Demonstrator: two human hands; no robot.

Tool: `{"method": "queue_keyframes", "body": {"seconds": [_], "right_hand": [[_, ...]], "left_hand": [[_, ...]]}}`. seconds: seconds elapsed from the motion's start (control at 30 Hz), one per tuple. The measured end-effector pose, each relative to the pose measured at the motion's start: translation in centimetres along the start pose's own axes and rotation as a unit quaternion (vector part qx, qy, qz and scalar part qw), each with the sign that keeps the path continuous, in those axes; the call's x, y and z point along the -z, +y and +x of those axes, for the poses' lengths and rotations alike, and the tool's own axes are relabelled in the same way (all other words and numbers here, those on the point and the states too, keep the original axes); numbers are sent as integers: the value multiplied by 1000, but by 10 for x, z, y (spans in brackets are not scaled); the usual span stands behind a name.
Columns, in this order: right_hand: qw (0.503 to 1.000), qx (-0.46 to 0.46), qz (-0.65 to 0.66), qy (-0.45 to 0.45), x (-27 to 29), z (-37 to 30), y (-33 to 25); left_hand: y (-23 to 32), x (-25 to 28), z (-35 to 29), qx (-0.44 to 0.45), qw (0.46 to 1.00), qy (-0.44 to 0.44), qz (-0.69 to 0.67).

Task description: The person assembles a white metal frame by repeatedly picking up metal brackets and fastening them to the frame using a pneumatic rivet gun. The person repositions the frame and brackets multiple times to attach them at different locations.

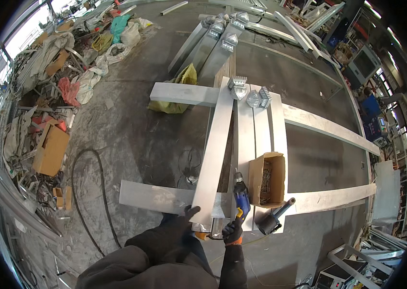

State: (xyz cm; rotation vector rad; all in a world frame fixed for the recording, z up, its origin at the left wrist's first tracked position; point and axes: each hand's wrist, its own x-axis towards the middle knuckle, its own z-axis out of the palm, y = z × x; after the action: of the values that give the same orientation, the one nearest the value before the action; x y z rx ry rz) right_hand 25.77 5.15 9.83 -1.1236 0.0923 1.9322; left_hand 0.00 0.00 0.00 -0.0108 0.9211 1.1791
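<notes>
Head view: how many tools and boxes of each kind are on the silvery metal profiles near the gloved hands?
Blue power drill: 1
Black mallet: 1
Open brown cardboard box of screws: 1
Total: 3
</notes>
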Motion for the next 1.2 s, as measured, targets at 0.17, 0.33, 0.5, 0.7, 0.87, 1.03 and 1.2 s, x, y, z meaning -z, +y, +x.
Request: {"method": "queue_keyframes", "body": {"seconds": [0.17,0.33,0.5,0.7,0.87,1.03,1.2], "right_hand": [[997,47,-36,58,-26,10,16],[975,89,-94,180,-36,9,30],[984,51,-76,152,-39,14,25],[988,34,-66,134,-21,15,27],[983,7,-62,170,-29,10,30],[976,58,-60,199,-55,-4,32],[960,44,-95,259,-77,-7,21]], "left_hand": [[9,-15,-21,-286,932,104,198],[62,-10,-16,61,842,164,511],[152,-61,60,-135,730,173,647],[306,-212,229,-324,575,158,734],[376,-290,402,-282,454,209,819],[405,-302,552,-229,372,145,888],[423,-307,585,-286,430,225,826]]}}
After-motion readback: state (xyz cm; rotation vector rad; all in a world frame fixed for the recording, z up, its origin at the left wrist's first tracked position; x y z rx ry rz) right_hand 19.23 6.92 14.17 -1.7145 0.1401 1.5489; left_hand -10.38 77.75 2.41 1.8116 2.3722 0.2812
